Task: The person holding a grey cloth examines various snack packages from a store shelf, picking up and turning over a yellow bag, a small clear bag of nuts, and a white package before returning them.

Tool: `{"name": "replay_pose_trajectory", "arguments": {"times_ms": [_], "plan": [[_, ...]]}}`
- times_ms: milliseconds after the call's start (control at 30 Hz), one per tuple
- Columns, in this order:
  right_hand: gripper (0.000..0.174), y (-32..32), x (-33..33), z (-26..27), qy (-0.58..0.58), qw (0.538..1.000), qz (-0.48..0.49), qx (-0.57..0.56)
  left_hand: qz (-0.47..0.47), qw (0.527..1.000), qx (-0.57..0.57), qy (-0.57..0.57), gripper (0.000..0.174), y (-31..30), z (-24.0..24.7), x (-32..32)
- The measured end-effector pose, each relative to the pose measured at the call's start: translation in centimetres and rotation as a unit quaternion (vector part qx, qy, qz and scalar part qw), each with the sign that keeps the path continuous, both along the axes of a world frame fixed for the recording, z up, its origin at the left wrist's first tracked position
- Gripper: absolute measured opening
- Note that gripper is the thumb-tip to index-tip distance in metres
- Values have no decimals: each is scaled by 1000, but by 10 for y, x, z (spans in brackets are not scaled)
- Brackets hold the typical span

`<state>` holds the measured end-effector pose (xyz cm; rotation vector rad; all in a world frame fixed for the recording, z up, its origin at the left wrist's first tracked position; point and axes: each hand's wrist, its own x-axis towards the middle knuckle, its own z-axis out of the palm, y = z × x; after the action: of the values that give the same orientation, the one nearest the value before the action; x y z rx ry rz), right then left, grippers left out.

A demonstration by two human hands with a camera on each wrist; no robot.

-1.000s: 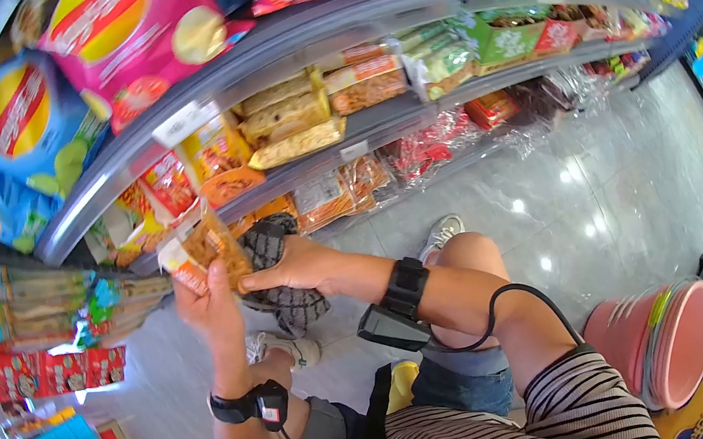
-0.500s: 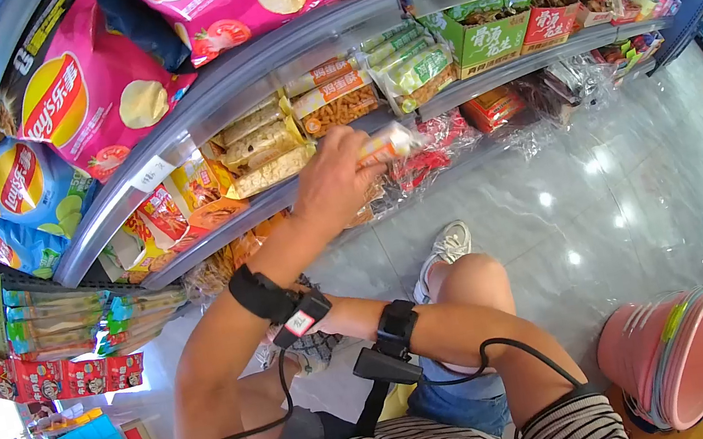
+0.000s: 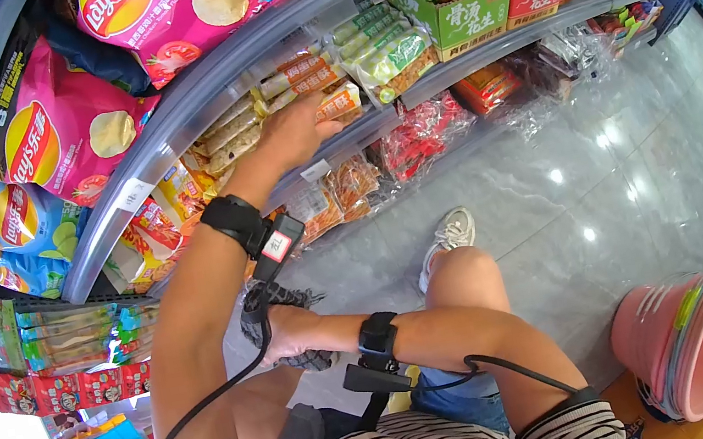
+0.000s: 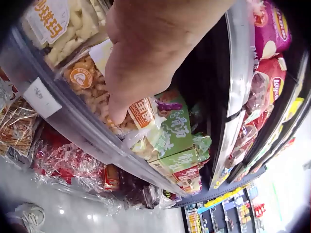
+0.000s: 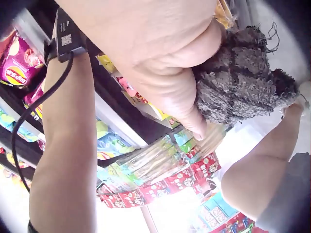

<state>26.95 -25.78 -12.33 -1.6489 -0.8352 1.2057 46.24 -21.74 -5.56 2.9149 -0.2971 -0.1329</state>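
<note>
My left hand point(image 3: 295, 133) reaches onto the lower snack shelf, gripping an orange-and-white snack pack point(image 3: 339, 101) at the shelf's front lip. In the left wrist view the hand point(image 4: 141, 53) covers part of that row, with a finger bent down over the pack point(image 4: 142, 113); its other fingertips are hidden. Low in front of the body, my right hand point(image 3: 289, 330) holds a dark grey checked cloth point(image 3: 312, 359). The right wrist view has this hand point(image 5: 160, 53) curled against the rough cloth point(image 5: 238, 77), which bunches out beyond the palm.
Yellow-wrapped bars point(image 3: 234, 149) lie left of the orange packs, and green packs point(image 3: 394, 59) and a green box point(image 3: 467, 20) lie right. Chip bags point(image 3: 44, 131) fill the shelf above. Plastic-wrapped packs point(image 3: 419, 135) lie beneath. Stacked pink buckets point(image 3: 683, 341) stand at right.
The left hand carried the orange-and-white pack from beside the cloth across to the right, then back left onto the shelf row. The right hand has lowered with the cloth. The view has shifted slightly.
</note>
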Motion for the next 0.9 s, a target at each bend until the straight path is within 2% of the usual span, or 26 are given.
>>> {"name": "replay_pose_trajectory", "arguments": {"times_ms": [100, 200, 300, 400, 467, 500, 600, 667, 733, 900], "plan": [[70, 1, -3, 7, 2, 1000, 17, -8, -31, 999, 2, 36, 49, 4, 1, 4], [70, 4, -3, 11, -6, 1000, 26, -3, -22, 1000, 16, -9, 45, -6, 0, -6], [71, 7, -1, 14, -18, 999, 38, 12, 4, 999, 41, -1, 49, -7, 0, -6], [68, 15, -6, 6, -24, 999, 33, 27, -50, 993, 15, -104, 51, -6, -3, -11], [64, 29, -18, -13, -59, 996, 0, 65, -55, 987, -1, -152, 52, -8, 3, -7], [66, 31, -18, -15, -51, 997, 15, 52, -59, 983, -9, -175, 52, -9, 7, -5], [71, 14, -5, 13, -17, 999, 42, 19, 30, 981, -40, -186, 50, -1, 13, 15], [71, 5, 3, 26, 16, 999, 29, 10, 80, 988, -5, -134, 50, 3, 17, 22], [65, 10, 2, 22, -9, 1000, 24, 2, 124, 989, 13, -82, 50, 6, 17, 27], [61, 11, 2, 17, -35, 998, -32, 30, 103, 991, 84, -33, 52, 8, 12, 32]]}}
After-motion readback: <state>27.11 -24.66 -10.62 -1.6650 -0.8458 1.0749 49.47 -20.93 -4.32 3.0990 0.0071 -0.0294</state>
